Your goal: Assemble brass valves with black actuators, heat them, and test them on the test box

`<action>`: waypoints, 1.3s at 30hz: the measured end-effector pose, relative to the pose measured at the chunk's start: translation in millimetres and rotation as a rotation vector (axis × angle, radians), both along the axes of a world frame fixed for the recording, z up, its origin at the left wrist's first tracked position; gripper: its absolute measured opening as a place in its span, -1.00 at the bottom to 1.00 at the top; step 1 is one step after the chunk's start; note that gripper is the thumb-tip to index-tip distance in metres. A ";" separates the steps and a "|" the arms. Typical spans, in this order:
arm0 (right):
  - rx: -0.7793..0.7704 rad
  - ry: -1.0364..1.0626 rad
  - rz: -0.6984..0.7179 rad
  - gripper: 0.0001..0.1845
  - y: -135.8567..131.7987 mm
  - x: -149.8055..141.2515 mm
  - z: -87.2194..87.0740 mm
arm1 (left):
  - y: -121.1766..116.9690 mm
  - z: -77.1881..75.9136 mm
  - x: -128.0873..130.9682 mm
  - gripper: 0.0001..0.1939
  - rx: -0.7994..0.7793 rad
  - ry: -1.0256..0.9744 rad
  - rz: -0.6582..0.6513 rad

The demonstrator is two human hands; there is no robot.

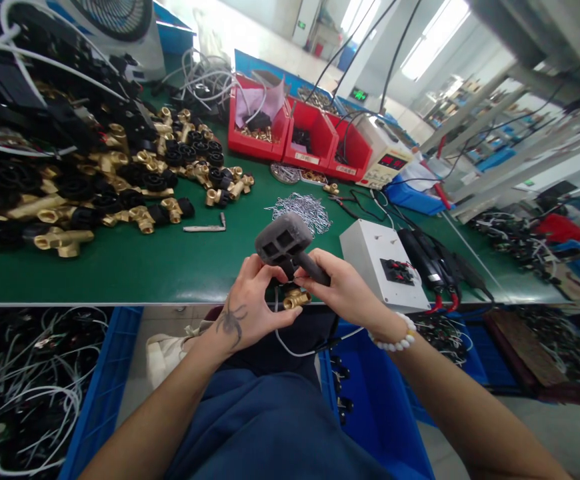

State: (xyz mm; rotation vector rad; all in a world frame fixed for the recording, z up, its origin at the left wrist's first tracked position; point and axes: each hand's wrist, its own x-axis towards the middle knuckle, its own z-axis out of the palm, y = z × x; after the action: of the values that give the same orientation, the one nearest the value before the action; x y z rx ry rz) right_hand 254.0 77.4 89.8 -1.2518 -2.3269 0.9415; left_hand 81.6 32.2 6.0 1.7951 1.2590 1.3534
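Note:
At the table's front edge, my left hand [253, 300] is closed around a brass valve [296, 299] with a black part on top. A white cable [295, 352] runs down below the valve. My right hand [345, 287] grips the handle of a dark grey mallet [284, 240], whose block-shaped head hangs over the valve and hides part of it. The right fingertips are close to the black part; whether they touch it I cannot tell. Just behind the mallet lies a pile of small metal clips [303, 210]. An L-shaped hex key [205, 228] rests to the left.
Many brass valves [143, 217] with black caps cover the left of the green table [210, 267]. Red bins [310, 157] and a display unit [385, 157] stand behind. To the right are a white box [377, 263] and black power screwdrivers [423, 260]. Blue crates [385, 413] sit below.

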 end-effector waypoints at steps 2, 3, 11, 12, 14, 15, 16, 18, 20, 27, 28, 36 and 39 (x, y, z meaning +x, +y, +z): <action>0.017 0.005 0.014 -0.85 1.0 0.5 -1.6 | -0.2 0.3 -0.6 -0.63 0.011 0.002 0.004; 0.033 0.003 0.027 -0.84 1.3 1.0 -2.6 | -0.5 0.2 -0.9 -0.62 0.017 0.006 0.004; 0.198 -0.032 0.191 -0.88 0.3 10.1 2.8 | 0.6 -4.8 0.4 -0.58 0.058 0.027 -0.006; 0.203 -0.046 0.163 -0.86 -1.2 12.9 7.0 | 0.9 -4.4 0.1 -0.59 0.046 0.019 -0.004; 0.207 -0.060 0.057 -0.80 -6.2 20.6 16.2 | 0.8 -2.6 -1.1 -0.63 0.016 -0.012 -0.001; 0.202 -0.045 -0.008 -0.78 -9.6 25.2 20.2 | 0.5 -1.5 -1.8 -0.65 0.002 -0.028 -0.003; 0.179 -0.011 -0.069 -0.75 -13.5 30.1 23.3 | 0.0 -0.6 -2.4 -0.66 -0.008 -0.042 -0.006; 0.101 0.078 -0.174 -0.72 -21.7 39.7 26.0 | -0.9 0.6 -3.0 -0.67 -0.012 -0.055 -0.006; 0.038 0.067 -0.225 -0.68 -28.4 47.2 25.1 | -1.4 0.9 -2.9 -0.67 -0.010 -0.059 0.001; 0.107 -0.122 -0.299 -0.42 -36.5 50.5 33.9 | -1.6 1.4 -1.1 -0.68 -0.006 -0.064 0.006; 0.106 -0.010 -0.369 -0.40 -37.7 49.0 35.4 | -1.5 1.9 -1.0 -0.68 -0.007 -0.063 0.002; -0.053 -0.172 -0.186 -0.32 -37.2 38.8 29.4 | -0.7 1.2 -1.6 -0.67 -0.006 -0.056 0.017; -0.013 0.111 -0.322 -0.34 -35.3 41.2 33.6 | -0.6 0.2 -1.6 -0.69 -0.014 -0.060 0.006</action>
State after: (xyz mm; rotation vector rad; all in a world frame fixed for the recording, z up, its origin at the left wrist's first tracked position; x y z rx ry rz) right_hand 295.2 42.0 123.4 -1.4819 -1.9611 0.8911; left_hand 80.0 31.6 6.2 1.7301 1.2403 1.3882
